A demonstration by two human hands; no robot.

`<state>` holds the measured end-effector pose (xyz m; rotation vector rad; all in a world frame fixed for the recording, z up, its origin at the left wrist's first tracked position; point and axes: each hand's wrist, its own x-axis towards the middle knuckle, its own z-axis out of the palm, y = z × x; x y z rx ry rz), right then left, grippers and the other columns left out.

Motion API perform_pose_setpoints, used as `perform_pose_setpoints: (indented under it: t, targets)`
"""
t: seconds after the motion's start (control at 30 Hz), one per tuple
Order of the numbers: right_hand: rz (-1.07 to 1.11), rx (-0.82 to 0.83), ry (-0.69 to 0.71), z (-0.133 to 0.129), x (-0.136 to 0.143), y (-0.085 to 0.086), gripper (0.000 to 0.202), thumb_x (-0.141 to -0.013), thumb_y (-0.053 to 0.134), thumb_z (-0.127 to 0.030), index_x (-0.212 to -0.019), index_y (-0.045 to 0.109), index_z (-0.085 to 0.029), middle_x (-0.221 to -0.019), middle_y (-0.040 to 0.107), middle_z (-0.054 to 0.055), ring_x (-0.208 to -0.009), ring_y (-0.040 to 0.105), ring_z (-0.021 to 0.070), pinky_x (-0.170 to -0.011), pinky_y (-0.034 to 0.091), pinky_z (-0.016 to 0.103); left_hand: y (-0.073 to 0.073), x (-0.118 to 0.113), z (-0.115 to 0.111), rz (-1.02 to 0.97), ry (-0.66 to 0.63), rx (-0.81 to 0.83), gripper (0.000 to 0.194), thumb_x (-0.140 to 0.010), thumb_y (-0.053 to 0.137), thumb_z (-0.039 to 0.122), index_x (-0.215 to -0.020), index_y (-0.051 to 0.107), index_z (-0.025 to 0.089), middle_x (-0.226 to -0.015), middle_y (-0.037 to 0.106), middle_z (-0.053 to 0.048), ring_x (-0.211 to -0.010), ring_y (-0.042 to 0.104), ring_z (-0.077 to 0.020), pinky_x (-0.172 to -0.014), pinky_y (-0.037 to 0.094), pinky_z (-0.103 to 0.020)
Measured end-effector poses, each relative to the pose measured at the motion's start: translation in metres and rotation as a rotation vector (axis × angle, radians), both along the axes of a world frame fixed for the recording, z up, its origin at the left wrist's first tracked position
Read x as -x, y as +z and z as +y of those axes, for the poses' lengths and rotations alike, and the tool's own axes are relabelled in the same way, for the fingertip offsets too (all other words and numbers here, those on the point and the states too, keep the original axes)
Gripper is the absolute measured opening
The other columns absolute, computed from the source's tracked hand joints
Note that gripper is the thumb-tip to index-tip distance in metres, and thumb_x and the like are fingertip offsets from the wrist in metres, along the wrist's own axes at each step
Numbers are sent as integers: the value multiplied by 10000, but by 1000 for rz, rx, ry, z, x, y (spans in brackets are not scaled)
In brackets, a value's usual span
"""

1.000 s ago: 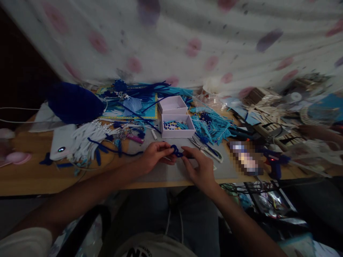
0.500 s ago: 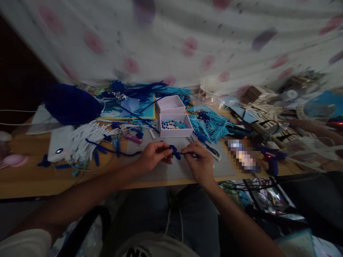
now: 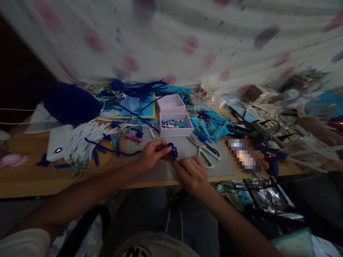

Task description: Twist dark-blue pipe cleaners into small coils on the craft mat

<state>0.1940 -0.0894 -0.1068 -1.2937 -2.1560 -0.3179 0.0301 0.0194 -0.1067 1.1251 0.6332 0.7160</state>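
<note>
Pinched in my left hand (image 3: 154, 154) is a dark blue pipe cleaner (image 3: 174, 150) bent into several small loops. My right hand (image 3: 192, 173) is closed at the lower end of those loops, thumb and fingertips together; its grip point is partly hidden. A long blue pipe cleaner (image 3: 125, 153) lies on the table left of my left hand. White-handled scissors (image 3: 205, 152) rest on the grey mat (image 3: 163, 174) just beyond my right hand. Behind both hands stands an open white box (image 3: 175, 132) with beads and light blue pieces in it.
White pipe-cleaner pieces (image 3: 81, 142) and a white device (image 3: 57, 146) lie left. Light blue fringed pieces (image 3: 211, 125) are heaped right of the box. Farther right are a blurred-out phone (image 3: 243, 155), a blue glue gun (image 3: 272, 160) and another person's arm (image 3: 318, 132). A patterned curtain (image 3: 171, 43) hangs behind.
The looped pipe cleaner has turned to stand more upright. My right hand has moved left and down, from pulling its straight end sideways to the loops' lower end, uncovering the scissors.
</note>
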Motion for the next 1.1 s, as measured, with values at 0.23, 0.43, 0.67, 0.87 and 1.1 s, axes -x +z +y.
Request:
perform_pose_setpoints:
  t: [0.23,0.43,0.67,0.87,1.1]
  targets:
    - [928,407,-53,-7,25,10,152,-951,591,-327,-841,581,-222,-816,671,47,-765,642,191,-708,486,317,1,0,-5,-15,34,-105,385,-708,832,466,-742,607,156,-741,711,-13,-731,696,-158,-741,563,-282]
    - [1433,544,-167,3,33,11,330,-861,707,-484,-986,507,-254,-715,667,-31,-493,544,124,-488,405,241,1,4,-7,26,82,-279,308,-746,802,419,-721,634,162,-723,691,-13,-687,639,-134,-664,509,-241]
    - [1448,626,-172,12,32,10,343,-826,708,-542,-774,627,-213,-524,402,-69,-467,315,95,-449,212,246,-2,5,-7,34,96,-375,215,-746,799,336,-799,679,166,-886,743,-62,-846,687,-180,-777,542,-285]
    - [1230,577,-132,14,30,3,283,-895,633,-454,-741,648,-217,-550,399,-47,-524,344,125,-512,253,261,0,4,-3,82,102,-367,192,-786,774,317,-885,707,167,-896,734,-52,-831,678,-170,-776,534,-273]
    - [896,547,-169,12,21,7,228,-926,560,-326,-806,715,-209,-680,641,8,-621,532,168,-605,362,278,-4,3,8,184,-65,-325,210,-793,749,374,-819,745,166,-705,682,-10,-622,565,-122,-597,441,-231]
